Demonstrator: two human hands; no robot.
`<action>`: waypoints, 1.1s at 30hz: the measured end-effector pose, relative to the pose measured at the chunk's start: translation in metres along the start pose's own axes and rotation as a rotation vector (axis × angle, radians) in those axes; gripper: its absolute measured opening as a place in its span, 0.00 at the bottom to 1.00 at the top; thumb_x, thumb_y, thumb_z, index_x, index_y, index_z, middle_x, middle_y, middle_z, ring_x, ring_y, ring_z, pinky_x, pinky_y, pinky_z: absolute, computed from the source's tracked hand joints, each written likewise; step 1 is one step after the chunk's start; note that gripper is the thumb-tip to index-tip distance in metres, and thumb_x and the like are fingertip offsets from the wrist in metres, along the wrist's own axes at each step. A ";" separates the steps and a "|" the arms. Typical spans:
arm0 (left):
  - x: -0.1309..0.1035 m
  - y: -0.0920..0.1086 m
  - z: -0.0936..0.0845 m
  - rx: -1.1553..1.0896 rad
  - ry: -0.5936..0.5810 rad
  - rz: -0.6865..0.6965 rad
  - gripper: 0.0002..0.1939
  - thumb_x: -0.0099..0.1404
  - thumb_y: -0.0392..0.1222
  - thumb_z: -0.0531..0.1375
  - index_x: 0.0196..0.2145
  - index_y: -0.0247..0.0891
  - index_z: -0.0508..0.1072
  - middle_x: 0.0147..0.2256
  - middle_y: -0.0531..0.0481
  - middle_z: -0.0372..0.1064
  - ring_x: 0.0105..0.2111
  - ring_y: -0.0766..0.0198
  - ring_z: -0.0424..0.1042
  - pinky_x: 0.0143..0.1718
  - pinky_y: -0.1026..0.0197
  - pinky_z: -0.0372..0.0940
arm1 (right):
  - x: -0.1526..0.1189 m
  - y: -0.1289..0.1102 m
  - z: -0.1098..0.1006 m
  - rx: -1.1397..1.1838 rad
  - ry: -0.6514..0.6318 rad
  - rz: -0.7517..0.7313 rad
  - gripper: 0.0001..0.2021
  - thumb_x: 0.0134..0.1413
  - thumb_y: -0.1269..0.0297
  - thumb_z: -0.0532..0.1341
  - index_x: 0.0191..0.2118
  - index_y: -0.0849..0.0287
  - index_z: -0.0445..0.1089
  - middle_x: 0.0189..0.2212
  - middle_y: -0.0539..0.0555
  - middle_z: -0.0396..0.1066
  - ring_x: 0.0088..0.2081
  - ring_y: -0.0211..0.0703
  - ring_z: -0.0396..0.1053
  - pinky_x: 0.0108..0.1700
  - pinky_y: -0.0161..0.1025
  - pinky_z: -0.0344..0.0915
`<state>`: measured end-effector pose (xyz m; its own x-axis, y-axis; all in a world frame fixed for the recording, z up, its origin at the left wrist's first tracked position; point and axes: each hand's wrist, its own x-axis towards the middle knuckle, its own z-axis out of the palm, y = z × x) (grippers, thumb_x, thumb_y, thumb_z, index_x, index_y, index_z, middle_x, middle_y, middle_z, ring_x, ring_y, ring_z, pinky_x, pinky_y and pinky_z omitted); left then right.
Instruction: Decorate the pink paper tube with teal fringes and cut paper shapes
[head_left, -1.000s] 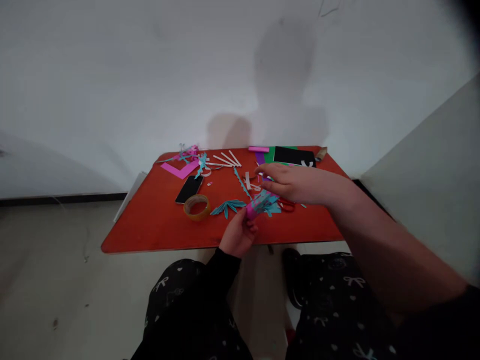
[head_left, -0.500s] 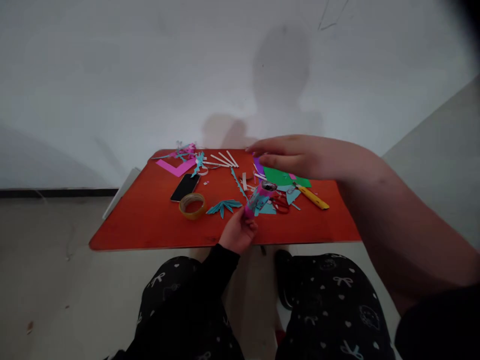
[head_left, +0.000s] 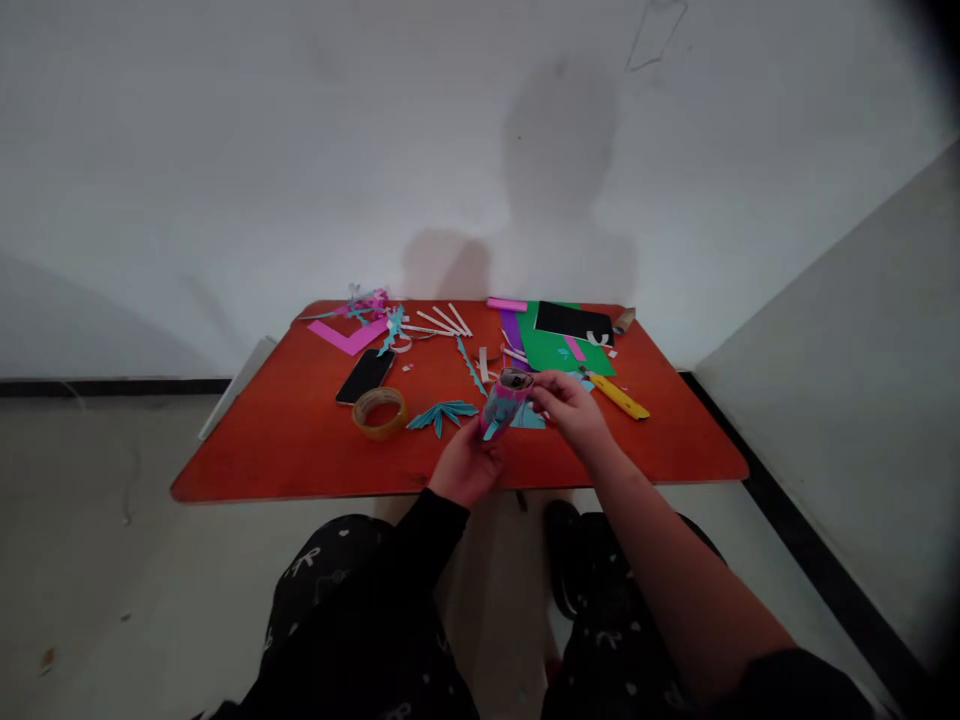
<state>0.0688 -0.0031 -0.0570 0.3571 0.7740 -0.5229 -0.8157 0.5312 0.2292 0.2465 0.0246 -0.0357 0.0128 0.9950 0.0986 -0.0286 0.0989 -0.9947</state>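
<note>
From my remote seat, I have the pink-and-blue tube (head_left: 501, 406) raised over the near side of the bench (head_left: 285, 455), tilted so its open end faces upward, which likely keeps the rim in view. My left hand (head_left: 465, 468) has its grip wrapped around the lower end, apparently steadying it and leaving the top free. My right hand (head_left: 576, 405) has its fingertips at the rim; whether that grip pinches, I cannot tell. The tape (head_left: 380, 432) and yellow knife (head_left: 619, 396) lie aside, seemingly within reach.
</note>
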 end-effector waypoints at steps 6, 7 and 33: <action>-0.001 0.000 -0.001 -0.013 0.032 0.014 0.11 0.73 0.38 0.56 0.31 0.35 0.69 0.24 0.54 0.64 0.19 0.74 0.58 0.22 0.71 0.59 | 0.007 -0.016 -0.016 0.010 0.059 -0.056 0.12 0.48 0.54 0.70 0.33 0.54 0.71 0.34 0.50 0.74 0.32 0.39 0.70 0.34 0.39 0.69; -0.001 0.001 -0.001 -0.012 0.029 0.014 0.11 0.73 0.38 0.56 0.31 0.35 0.69 0.24 0.54 0.64 0.19 0.74 0.58 0.22 0.71 0.59 | 0.007 -0.015 -0.016 0.021 0.048 -0.046 0.12 0.48 0.54 0.70 0.34 0.54 0.71 0.37 0.51 0.75 0.33 0.39 0.70 0.36 0.39 0.69; 0.004 0.010 -0.005 -0.008 -0.044 0.098 0.07 0.69 0.34 0.56 0.32 0.36 0.69 0.25 0.53 0.63 0.20 0.72 0.59 0.23 0.69 0.59 | -0.006 0.038 0.032 0.319 -0.032 0.206 0.16 0.41 0.52 0.73 0.30 0.55 0.70 0.21 0.43 0.65 0.23 0.34 0.61 0.28 0.35 0.60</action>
<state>0.0601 0.0031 -0.0607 0.2950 0.8367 -0.4614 -0.8511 0.4496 0.2711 0.2136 0.0226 -0.0727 -0.0566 0.9937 -0.0966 -0.3367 -0.1101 -0.9352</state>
